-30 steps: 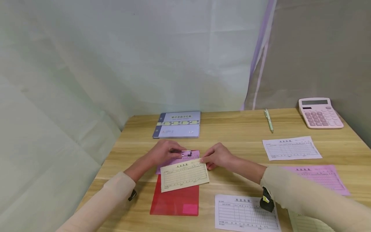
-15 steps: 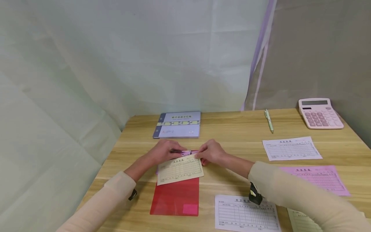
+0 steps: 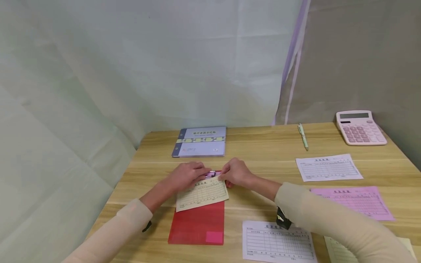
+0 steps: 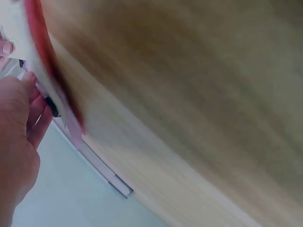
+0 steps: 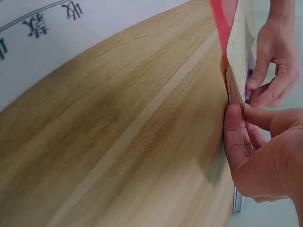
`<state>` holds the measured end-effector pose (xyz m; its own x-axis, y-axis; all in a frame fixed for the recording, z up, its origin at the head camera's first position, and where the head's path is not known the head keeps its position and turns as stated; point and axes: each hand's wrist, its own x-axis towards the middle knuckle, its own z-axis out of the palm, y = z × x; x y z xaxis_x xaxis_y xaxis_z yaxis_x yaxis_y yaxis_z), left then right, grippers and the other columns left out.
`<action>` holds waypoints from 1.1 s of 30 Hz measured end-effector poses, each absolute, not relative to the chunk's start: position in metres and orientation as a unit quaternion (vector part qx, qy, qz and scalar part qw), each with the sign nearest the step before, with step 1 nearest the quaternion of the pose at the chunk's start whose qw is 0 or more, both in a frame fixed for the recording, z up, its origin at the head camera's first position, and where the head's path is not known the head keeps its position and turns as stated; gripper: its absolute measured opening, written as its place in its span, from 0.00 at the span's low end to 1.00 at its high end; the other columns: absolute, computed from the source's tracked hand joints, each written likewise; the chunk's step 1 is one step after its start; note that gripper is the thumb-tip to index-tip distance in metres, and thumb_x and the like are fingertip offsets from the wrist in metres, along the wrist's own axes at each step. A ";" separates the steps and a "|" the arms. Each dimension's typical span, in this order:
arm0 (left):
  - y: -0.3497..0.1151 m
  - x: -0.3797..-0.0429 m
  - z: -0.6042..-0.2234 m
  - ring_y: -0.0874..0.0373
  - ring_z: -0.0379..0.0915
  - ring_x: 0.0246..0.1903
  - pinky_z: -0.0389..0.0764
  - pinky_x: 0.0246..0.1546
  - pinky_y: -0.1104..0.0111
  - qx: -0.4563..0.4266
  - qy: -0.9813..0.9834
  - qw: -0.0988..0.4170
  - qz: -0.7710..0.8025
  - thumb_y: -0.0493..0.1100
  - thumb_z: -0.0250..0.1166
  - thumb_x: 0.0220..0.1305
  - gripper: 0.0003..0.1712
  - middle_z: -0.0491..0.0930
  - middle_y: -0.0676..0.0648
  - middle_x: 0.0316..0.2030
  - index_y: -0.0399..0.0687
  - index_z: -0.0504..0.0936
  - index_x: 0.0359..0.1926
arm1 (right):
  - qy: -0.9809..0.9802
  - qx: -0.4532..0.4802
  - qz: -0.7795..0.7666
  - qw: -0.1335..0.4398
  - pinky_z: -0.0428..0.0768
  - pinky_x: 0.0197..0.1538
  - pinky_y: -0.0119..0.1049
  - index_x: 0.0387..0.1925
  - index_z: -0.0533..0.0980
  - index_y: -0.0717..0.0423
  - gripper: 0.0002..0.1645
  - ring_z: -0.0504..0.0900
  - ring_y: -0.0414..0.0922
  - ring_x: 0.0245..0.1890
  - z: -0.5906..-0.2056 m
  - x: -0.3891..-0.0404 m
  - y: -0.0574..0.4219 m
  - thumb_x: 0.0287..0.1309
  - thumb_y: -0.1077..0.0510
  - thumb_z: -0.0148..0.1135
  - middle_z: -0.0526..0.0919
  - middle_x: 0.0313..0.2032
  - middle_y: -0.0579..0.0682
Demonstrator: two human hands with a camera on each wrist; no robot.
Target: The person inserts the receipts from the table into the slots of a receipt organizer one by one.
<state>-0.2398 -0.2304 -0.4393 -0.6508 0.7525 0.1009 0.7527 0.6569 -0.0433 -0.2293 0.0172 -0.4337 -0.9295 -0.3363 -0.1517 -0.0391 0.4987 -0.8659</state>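
On the table (image 3: pixel 263 153), the red board (image 3: pixel 197 224) is partly covered by a yellow slip (image 3: pixel 202 195), askew; other slips (image 3: pixel 329 168) are left loose. Yellow corner is pinched by the right hand (image 3: pixel 237 173), the clip (image 3: pixel 212 174) by the left hand (image 3: pixel 187 178); fastening judged unfinished.

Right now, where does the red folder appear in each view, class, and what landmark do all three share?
Head: red folder, lower middle, partly under the yellow slip.
Left wrist: red folder, a strip, upper left.
Right wrist: red folder, a strip, upper right.
Shared landmark: left hand.
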 end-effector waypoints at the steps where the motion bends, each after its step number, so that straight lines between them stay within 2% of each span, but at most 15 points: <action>1: -0.230 -0.239 -0.440 0.56 0.83 0.48 0.85 0.50 0.66 -0.412 -0.910 0.056 0.003 0.45 0.72 0.72 0.24 0.85 0.50 0.52 0.52 0.85 0.67 | 0.854 -0.112 -0.486 0.150 0.83 0.24 0.34 0.29 0.87 0.62 0.06 0.82 0.43 0.16 -0.434 -0.229 0.017 0.61 0.66 0.76 0.85 0.20 0.52; 10: -0.231 -0.239 -0.442 0.54 0.85 0.52 0.85 0.52 0.62 -0.401 -0.914 0.060 -0.017 0.38 0.69 0.74 0.23 0.86 0.49 0.55 0.53 0.84 0.67 | 0.860 -0.115 -0.477 0.143 0.84 0.25 0.34 0.29 0.86 0.63 0.07 0.84 0.44 0.16 -0.432 -0.228 0.016 0.63 0.67 0.74 0.85 0.19 0.53; 20: -0.230 -0.238 -0.442 0.57 0.84 0.50 0.85 0.51 0.63 -0.391 -0.918 0.061 -0.013 0.39 0.70 0.73 0.24 0.86 0.51 0.53 0.53 0.84 0.68 | 0.859 -0.110 -0.483 0.131 0.83 0.23 0.34 0.29 0.86 0.65 0.07 0.84 0.45 0.16 -0.435 -0.228 0.015 0.66 0.67 0.72 0.84 0.16 0.53; 33: -0.231 -0.237 -0.444 0.57 0.85 0.49 0.86 0.49 0.64 -0.392 -0.917 0.073 -0.006 0.38 0.71 0.72 0.25 0.86 0.51 0.52 0.55 0.84 0.67 | 0.861 -0.102 -0.484 0.116 0.82 0.21 0.34 0.25 0.85 0.63 0.12 0.83 0.43 0.14 -0.438 -0.229 0.013 0.67 0.66 0.70 0.83 0.14 0.51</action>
